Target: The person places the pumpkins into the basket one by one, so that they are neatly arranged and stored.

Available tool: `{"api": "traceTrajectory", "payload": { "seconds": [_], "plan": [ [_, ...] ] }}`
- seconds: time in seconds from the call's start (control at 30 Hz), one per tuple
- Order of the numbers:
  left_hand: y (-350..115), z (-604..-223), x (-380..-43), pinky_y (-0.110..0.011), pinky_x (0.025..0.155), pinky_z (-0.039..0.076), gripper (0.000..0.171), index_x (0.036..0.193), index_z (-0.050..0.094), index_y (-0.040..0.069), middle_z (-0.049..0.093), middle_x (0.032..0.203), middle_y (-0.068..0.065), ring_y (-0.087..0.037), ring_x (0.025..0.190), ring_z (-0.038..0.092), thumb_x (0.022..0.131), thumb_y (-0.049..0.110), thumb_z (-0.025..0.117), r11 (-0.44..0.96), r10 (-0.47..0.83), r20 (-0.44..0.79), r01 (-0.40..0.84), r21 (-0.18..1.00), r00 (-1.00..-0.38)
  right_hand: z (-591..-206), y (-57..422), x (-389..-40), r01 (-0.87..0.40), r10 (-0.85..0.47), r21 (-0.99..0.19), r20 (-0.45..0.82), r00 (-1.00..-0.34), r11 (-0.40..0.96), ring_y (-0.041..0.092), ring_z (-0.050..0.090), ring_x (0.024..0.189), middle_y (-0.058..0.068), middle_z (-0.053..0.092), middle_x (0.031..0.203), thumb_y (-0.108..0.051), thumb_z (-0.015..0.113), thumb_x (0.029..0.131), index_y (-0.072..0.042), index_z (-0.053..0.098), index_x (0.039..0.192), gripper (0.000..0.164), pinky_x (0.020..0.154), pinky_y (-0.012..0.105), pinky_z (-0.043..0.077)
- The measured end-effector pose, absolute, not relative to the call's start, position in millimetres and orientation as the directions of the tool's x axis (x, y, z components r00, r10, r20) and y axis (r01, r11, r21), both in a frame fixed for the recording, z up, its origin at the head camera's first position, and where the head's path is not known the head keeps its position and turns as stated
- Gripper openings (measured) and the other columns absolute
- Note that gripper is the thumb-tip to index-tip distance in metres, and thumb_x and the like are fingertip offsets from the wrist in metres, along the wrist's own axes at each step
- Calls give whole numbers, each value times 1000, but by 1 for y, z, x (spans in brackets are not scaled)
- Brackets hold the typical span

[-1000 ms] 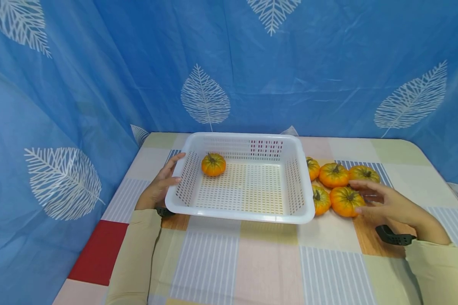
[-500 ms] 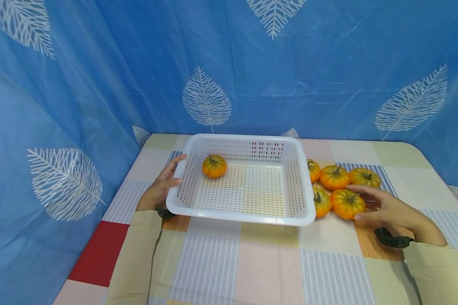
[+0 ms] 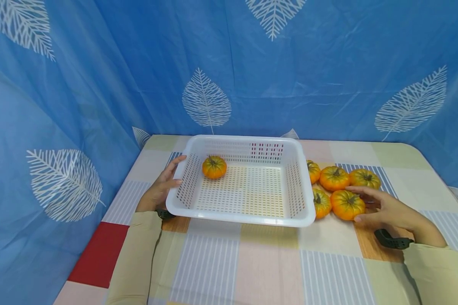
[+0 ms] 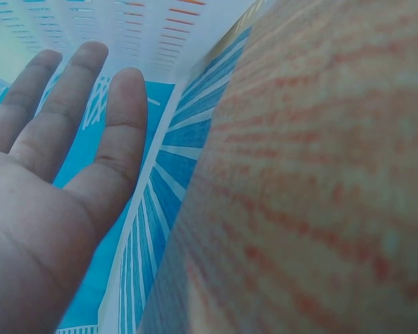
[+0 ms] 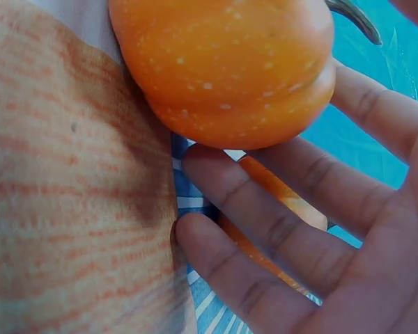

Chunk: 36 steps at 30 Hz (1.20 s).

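A white perforated plastic basket (image 3: pixel 239 219) stands on the table with one small orange pumpkin (image 3: pixel 214 167) in its back left part. My left hand (image 3: pixel 161 186) is at the basket's left side, fingertips right at the rim. In the left wrist view the left-hand fingers (image 4: pixel 127 111) are straight and spread before the basket wall (image 4: pixel 153 35). To the right of the basket my right hand (image 3: pixel 385 207) is spread beside the front right pumpkin (image 3: pixel 347 205), fingertips and thumb tip right at its side. In the right wrist view the relaxed fingers reach behind that pumpkin (image 5: pixel 230 69).
Several more pumpkins cluster right of the basket, among them a back one (image 3: pixel 334 177), a far right one (image 3: pixel 364 178) and one beside the basket wall (image 3: pixel 321 204). A checked cloth (image 3: pixel 267 267) covers the table. A blue curtain (image 3: pixel 252 106) hangs behind and at the left.
My right hand has shifted slightly along the front right pumpkin's side, showing more of it. Over the last half second both hands stay in place; the basket has not moved.
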<state>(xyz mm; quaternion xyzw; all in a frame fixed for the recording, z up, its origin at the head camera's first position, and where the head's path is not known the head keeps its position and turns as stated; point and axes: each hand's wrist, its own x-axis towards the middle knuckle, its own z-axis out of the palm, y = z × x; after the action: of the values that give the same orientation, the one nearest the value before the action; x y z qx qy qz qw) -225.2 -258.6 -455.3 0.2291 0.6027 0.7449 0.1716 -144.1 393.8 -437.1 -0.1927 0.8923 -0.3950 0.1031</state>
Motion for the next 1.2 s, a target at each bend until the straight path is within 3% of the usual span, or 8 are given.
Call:
{"api": "traceTrajectory", "payload": {
  "seconds": [0.4, 0.63, 1.2],
  "plan": [
    [-258, -456, -223, -41, 99, 55, 69, 155, 40, 42, 27, 163, -3, -25, 136, 46, 97, 13, 65, -208, 535, 124, 12, 978, -835, -435, 394, -141, -275, -411, -725, -13, -911, 632, -23, 41, 121, -40, 37, 141, 1, 82, 90, -2, 52, 154, 70, 89, 13, 47],
    [-258, -456, -222, -42, 99, 55, 70, 156, 40, 41, 28, 163, -4, -25, 136, 46, 98, 13, 66, -200, 531, 115, 8, 980, -840, -431, 393, -139, -288, -414, -728, 6, -910, 623, -22, 41, 122, -41, 38, 143, 2, 81, 90, -7, 53, 156, 73, 89, 11, 45],
    [-259, -456, -226, -41, 98, 56, 71, 156, 41, 41, 27, 164, -6, -24, 136, 47, 97, 12, 65, -199, 521, 136, 35, 979, -843, -412, 379, -135, -378, -420, -757, 152, -895, 533, -9, 52, 121, -28, 44, 152, 11, 77, 89, -10, 49, 161, 79, 97, 5, 39]
  ]
}}
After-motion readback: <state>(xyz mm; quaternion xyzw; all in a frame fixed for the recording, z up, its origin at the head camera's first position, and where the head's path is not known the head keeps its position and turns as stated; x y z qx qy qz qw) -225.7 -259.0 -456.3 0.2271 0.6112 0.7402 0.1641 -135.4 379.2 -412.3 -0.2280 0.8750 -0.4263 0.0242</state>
